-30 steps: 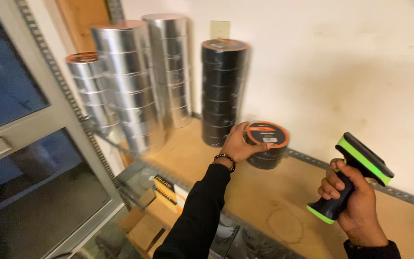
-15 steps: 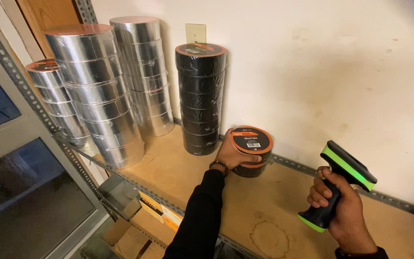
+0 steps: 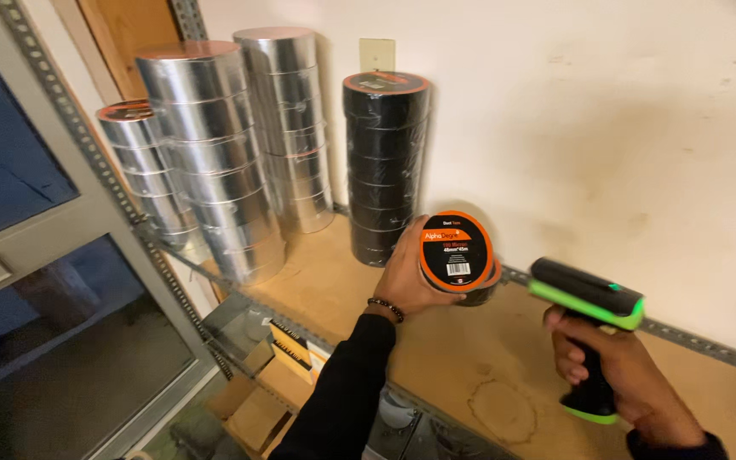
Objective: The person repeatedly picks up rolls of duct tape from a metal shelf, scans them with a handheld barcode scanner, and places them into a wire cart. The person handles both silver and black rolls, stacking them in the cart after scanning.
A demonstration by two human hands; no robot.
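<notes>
Wooden shelving (image 3: 334, 290) on a perforated metal frame is seen against a cream wall, with a glazed door panel (image 3: 19, 170) at the far left. Three stacks of silver foil tape rolls (image 3: 206, 162) are noted on the left part of the shelf, packed close together. Just to their right, a stack of black tape rolls (image 3: 382, 166) is stood upright against the wall, below a small wall plate (image 3: 377, 54). Cardboard boxes (image 3: 287, 349) are observed on the level beneath. The left hand (image 3: 406, 277) is closed around a single black tape roll (image 3: 457, 255), which is held tilted on edge, its orange label turned toward the camera, just beside the foot of the black stack and low over the shelf board; contact with the board cannot be told. A beaded bracelet (image 3: 385, 308) is worn at that wrist. The right hand (image 3: 619, 370) is wrapped about the grip of a black and green handheld scanner (image 3: 588, 294), whose head is pointed toward the held roll
</notes>
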